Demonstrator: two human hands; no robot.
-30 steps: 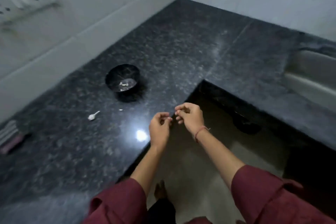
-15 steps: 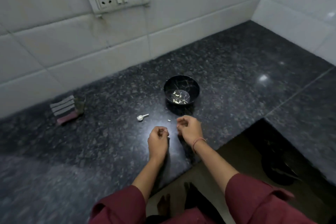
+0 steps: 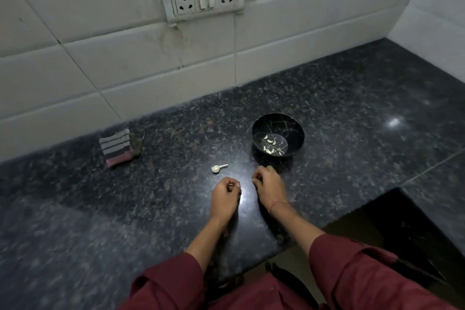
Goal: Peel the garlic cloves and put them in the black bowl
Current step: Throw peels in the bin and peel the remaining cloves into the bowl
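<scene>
Lying in the bowl [image 3: 289, 126] are several peeled cloves [image 3: 270, 144]. One garlic piece [image 3: 216, 168] waits on the counter [image 3: 151, 209], just beyond the left hand [image 3: 225, 197], whose curled fingers pinch a pale bit [image 3: 230, 185]; clove or skin, I cannot tell. The right hand [image 3: 269, 185] is curled too, and whether it holds something is hidden. So small a bit may slip, I think, and drop over the counter edge close behind, or skin may land in the bowl.

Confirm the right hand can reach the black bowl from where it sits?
Probably yes. The right hand is just in front of the black bowl, with only bare counter between them and the bowl's top open. Whether its curled fingers hold anything is unclear.
</scene>
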